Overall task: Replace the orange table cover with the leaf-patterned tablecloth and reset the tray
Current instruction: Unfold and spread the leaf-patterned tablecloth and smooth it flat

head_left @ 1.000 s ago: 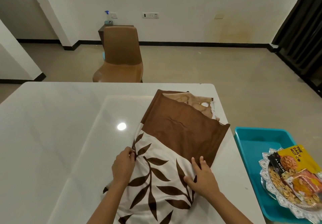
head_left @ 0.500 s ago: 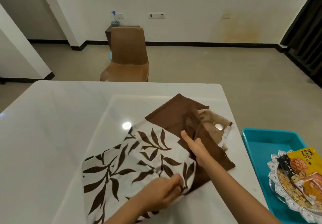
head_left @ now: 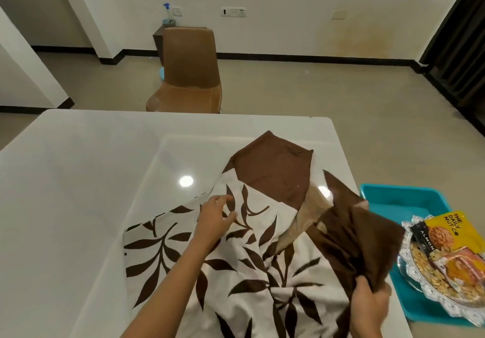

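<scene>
The leaf-patterned tablecloth (head_left: 262, 256), cream with dark brown leaves and a plain brown border, lies partly unfolded on the right half of the white table (head_left: 78, 180). My left hand (head_left: 215, 219) rests on the patterned part with its fingers spread and holds nothing. My right hand (head_left: 370, 303) grips a raised fold of the brown border near the table's right edge. A teal tray (head_left: 393, 198) stands to the right of the table. No orange cover is in view.
On the teal tray sits a silver dish (head_left: 420, 282) with nuts, a yellow almond packet (head_left: 446, 232) and an orange packet. A brown chair (head_left: 189, 72) stands beyond the table's far edge, with a spray bottle (head_left: 168, 14) behind it. Dark curtains hang far right.
The cloth has opened further to the left and towards me. My right hand has dropped back to the right edge and taken hold of the brown border; my left hand has moved up onto the pattern.
</scene>
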Tool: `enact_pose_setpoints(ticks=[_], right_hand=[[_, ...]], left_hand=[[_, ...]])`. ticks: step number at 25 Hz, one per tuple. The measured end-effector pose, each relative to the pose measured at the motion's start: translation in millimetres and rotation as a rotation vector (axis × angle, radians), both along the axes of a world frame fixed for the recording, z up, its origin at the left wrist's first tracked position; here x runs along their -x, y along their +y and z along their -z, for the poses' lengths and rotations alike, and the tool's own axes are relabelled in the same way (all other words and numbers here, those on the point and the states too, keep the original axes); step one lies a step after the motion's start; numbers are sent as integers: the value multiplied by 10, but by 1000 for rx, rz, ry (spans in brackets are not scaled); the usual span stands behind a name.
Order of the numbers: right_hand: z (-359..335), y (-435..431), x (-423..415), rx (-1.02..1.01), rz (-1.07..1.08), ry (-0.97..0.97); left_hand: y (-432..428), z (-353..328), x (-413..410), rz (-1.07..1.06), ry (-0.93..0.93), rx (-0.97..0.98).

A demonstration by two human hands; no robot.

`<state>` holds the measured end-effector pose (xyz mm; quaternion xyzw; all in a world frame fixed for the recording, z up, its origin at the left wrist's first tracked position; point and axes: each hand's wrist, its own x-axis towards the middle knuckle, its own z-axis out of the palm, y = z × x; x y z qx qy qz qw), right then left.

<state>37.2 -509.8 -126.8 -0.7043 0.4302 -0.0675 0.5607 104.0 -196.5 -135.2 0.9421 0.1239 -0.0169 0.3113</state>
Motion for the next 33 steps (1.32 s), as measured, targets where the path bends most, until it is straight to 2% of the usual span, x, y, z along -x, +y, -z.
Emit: enact_pose_setpoints(ticks=[3,4,6,7,10,12,14,19,22,25,28,29,30,32,33], right_hand=[[306,-269,475,448,-310,163],[436,-309,563,678,-412,184],[548,-278,667,724,-505,271],[526,-188,688,687,-632,309],[486,45,517,838,-1005,380],[626,161,335,777,-1115,435],[749,236,165,832,-1139,439],[826,339,-271,930,-1155,296],[856,342,-387,927,-1096,276],[848,365,-415,937,-994,401],[625,469,-506,963,-813,659],[549,514,-556,1001,-795,627],[511,561,-630,1004,-830,485],[517,695,-825,878,-1051,72],[526,793,-921,801,-1215,-52]], left_hand=[[114,290,-119,-18,149,-46],[122,385,-101,-40,166,-42],[112,539,-3,-62,212,-53],[108,596,59,-51,243,-89],[190,664,198,-42,288,-178],[324,667,247,-96,312,-189],[513,664,314,-222,327,-164],[1169,601,580,-611,360,-44],[1524,592,883,-708,406,-71],[1725,584,1281,-798,419,-123],[1810,554,1534,-889,464,-158],[1838,558,1562,-939,461,-164],[1841,534,1555,-977,449,-157],[1833,517,1471,-971,338,-128],[1804,528,1417,-942,252,-74]])
